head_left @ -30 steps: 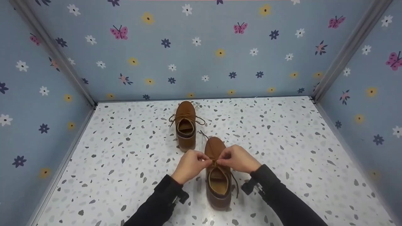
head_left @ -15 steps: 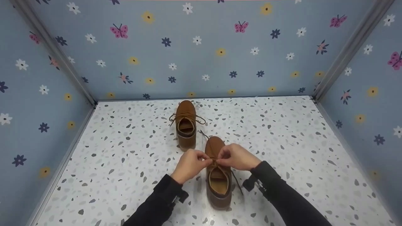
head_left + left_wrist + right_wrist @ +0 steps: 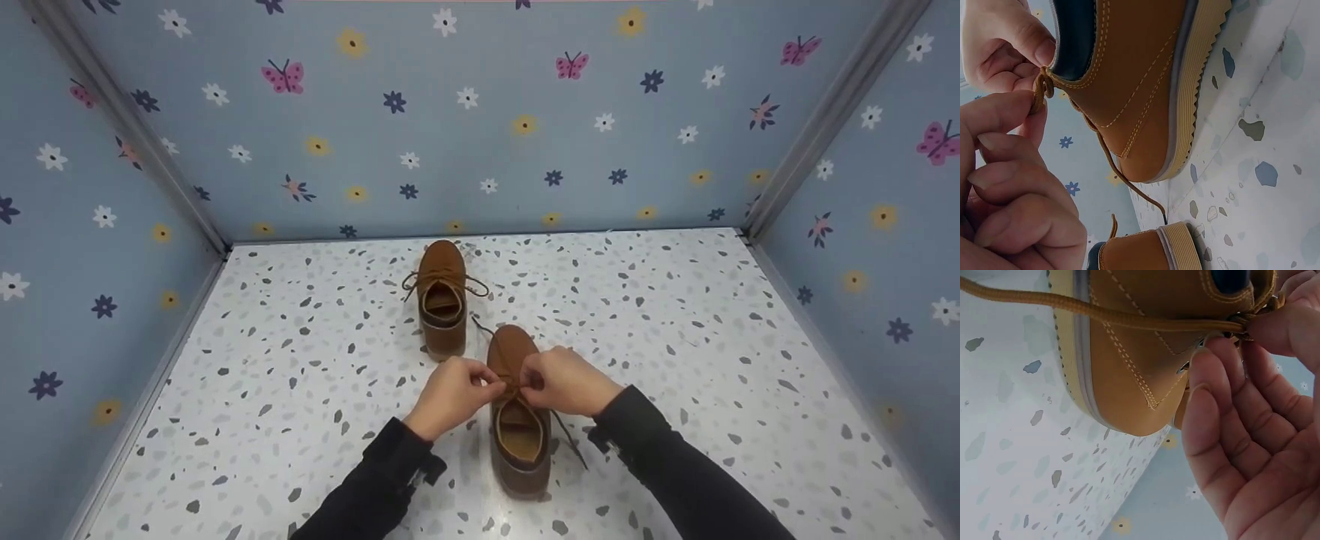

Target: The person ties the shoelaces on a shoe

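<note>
The nearer brown lace-up shoe [image 3: 521, 480] stands on the floor, toe away from me. At its lacing, my left hand [image 3: 452, 394] pinches the shoelace between thumb and forefinger; the left wrist view shows a small loop of lace [image 3: 1043, 87] at those fingertips. Across from it, my right hand [image 3: 570, 382] holds the lace too, its thumb pressed on it by the eyelets. A lace strand [image 3: 1129, 322] trails from there in the right wrist view. How the lace crosses beneath the fingertips is partly hidden.
A matching brown shoe [image 3: 444, 337], its lace tied in a bow, stands ahead and to the left. Speckled white flooring [image 3: 300, 420] surrounds both shoes. Flowered blue panels [image 3: 480, 150] rise at the back and on both sides.
My right hand's fingers have curled in more and shifted slightly to the right. The loose lace end on the shoe's right side has swung outward. My left hand stays nearly in place.
</note>
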